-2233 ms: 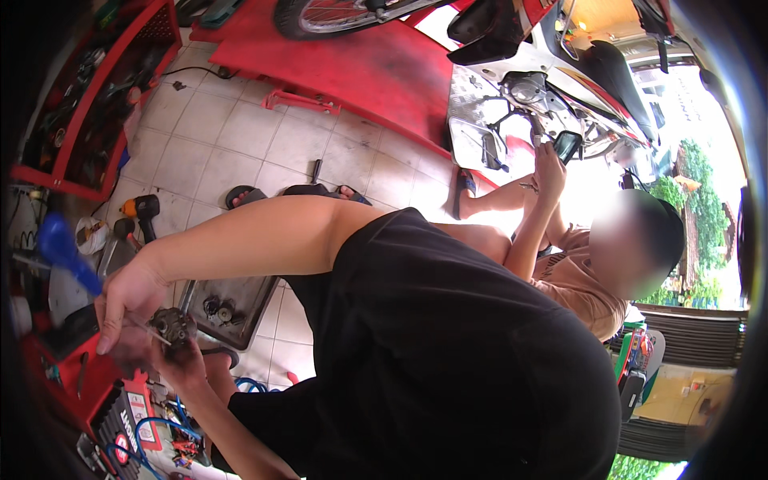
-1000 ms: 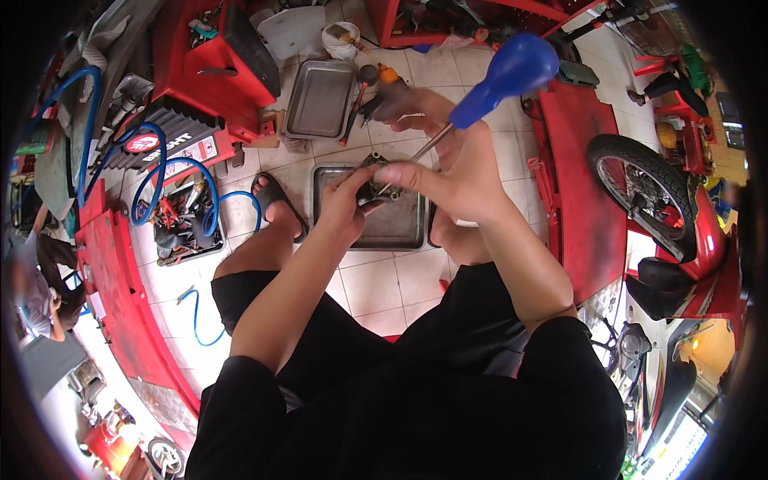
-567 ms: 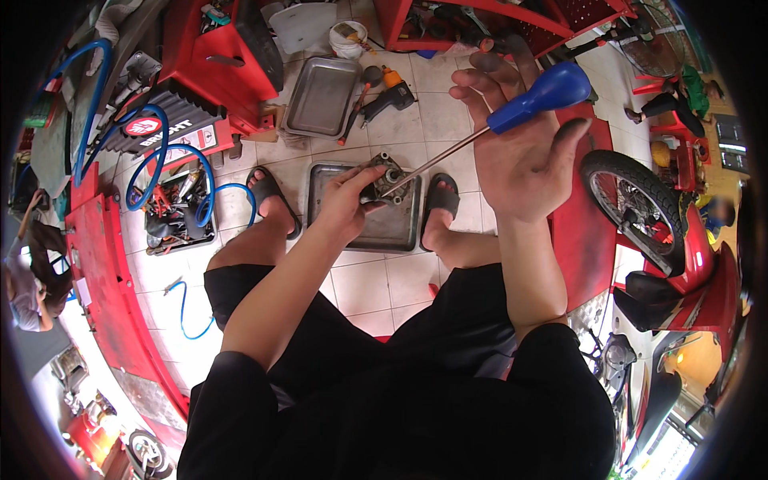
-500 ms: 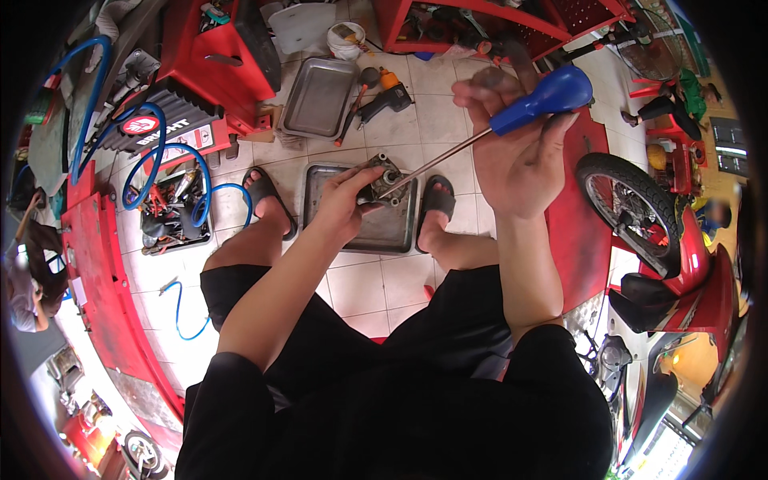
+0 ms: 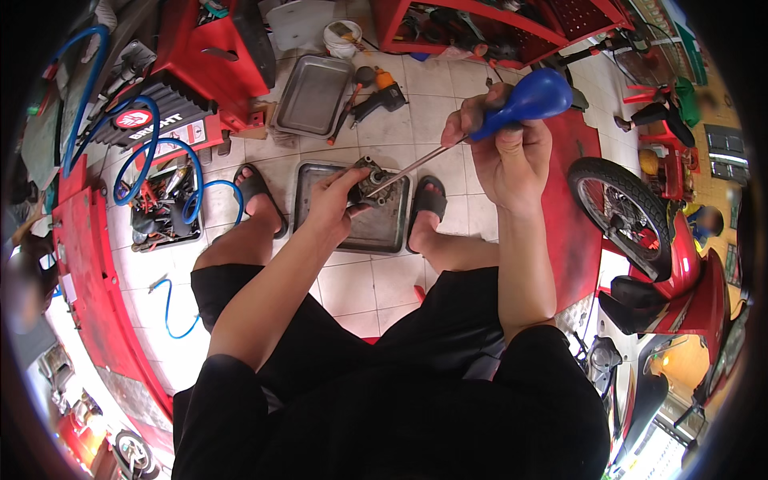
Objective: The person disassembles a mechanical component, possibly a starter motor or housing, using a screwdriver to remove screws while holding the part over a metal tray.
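Note:
My left hand (image 5: 336, 202) grips a grey metal engine part (image 5: 381, 186) by its left side, thumb on top, above a shallow metal tray (image 5: 310, 234). In my right hand (image 5: 514, 164) is a screwdriver (image 5: 524, 102) with a fat blue handle, fingers and thumb closed round its lower end. Its long shaft slants down to the left, and the tip meets the face of the metal part. Exactly what the tip touches is too small to make out.
Beyond the tray lie a second metal tray (image 5: 314, 96), a black and orange power tool (image 5: 382, 98) and a white bucket (image 5: 342, 40). A toolbox tray (image 5: 166, 206) and blue hose (image 5: 132, 200) are at left. A red motorcycle with its wheel (image 5: 620, 212) stands at right.
My right hand has gone from open fingers against the screwdriver handle to closed round it. The handle has shifted slightly left. My left hand still holds the metal part.

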`<state>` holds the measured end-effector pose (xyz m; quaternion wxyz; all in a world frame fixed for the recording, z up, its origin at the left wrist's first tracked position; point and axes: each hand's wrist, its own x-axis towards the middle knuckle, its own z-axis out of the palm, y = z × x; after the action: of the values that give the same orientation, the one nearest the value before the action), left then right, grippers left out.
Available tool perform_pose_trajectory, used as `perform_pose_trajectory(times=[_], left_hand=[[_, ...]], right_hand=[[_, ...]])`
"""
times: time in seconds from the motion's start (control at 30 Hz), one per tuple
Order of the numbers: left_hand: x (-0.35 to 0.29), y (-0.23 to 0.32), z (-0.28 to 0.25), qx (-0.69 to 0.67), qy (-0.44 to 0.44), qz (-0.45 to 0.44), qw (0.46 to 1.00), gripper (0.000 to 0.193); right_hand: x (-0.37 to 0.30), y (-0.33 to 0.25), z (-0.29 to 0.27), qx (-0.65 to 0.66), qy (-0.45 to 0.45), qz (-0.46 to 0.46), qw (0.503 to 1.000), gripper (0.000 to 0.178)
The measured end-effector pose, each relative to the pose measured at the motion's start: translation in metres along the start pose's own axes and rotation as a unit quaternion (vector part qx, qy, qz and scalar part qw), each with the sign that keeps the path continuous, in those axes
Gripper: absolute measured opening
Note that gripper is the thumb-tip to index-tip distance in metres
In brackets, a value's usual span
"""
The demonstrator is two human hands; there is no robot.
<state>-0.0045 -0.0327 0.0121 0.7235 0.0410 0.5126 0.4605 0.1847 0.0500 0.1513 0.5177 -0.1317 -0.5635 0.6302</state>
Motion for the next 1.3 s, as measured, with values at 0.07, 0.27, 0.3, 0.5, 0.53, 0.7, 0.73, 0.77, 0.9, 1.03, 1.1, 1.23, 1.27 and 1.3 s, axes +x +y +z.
perform_pose_trajectory(times=[0.07,0.27,0.3,0.5,0.53,0.7,0.73,0.77,0.9,1.03,1.1,1.23,1.27,1.3], left_hand=[[-0.001,-0.001,0.001,-0.006,0.009,0.003,1.0,0.02],[-0.001,0.001,-0.001,-0.009,0.031,0.034,0.999,0.022],[-0.001,0.0,-0.001,-0.007,0.032,0.036,0.999,0.023],[0.002,0.002,0.001,0.018,0.017,0.075,0.997,0.027],[0.002,0.003,0.001,0.022,0.012,0.079,0.997,0.027],[0.002,0.006,0.002,0.015,-0.013,0.048,0.999,0.026],[0.002,0.005,0.003,0.02,-0.013,0.041,0.999,0.026],[0.002,0.004,0.003,0.027,-0.013,0.035,0.999,0.026],[0.001,0.001,0.003,0.024,-0.003,0.029,0.999,0.03],[0.0,0.002,0.001,0.032,-0.013,0.016,0.999,0.027],[0.0,0.002,0.001,0.037,-0.024,0.011,0.999,0.025],[0.0,0.002,0.001,0.03,-0.042,0.015,0.999,0.028],[0.001,0.002,0.001,0.026,-0.045,0.018,0.998,0.029],[0.001,0.001,0.0,0.024,-0.046,0.017,0.999,0.029]], right_hand=[[-0.002,0.002,0.0,-0.018,0.023,-0.003,1.0,0.036],[-0.008,0.009,0.004,-0.091,0.126,-0.022,0.988,0.034],[-0.01,0.01,0.005,-0.101,0.132,-0.026,0.986,0.033],[-0.007,0.002,0.002,-0.069,0.069,-0.016,0.995,0.037],[-0.004,-0.001,0.001,-0.055,0.035,-0.026,0.998,0.038],[-0.002,-0.011,-0.001,0.159,0.057,0.033,0.985,0.1],[-0.001,-0.011,-0.003,0.176,0.036,0.035,0.983,0.1],[0.0,-0.011,-0.005,0.189,0.014,0.046,0.981,0.1],[0.0,-0.009,-0.018,0.178,-0.089,0.042,0.979,0.091],[-0.005,-0.015,-0.016,0.177,-0.054,0.035,0.982,0.076],[-0.001,-0.02,-0.012,0.148,-0.056,0.031,0.987,0.068],[0.003,-0.023,-0.001,0.2,-0.038,0.023,0.979,0.059],[0.004,-0.024,0.0,0.208,-0.038,0.024,0.977,0.058],[0.005,-0.023,0.0,0.213,-0.035,0.03,0.976,0.056]])
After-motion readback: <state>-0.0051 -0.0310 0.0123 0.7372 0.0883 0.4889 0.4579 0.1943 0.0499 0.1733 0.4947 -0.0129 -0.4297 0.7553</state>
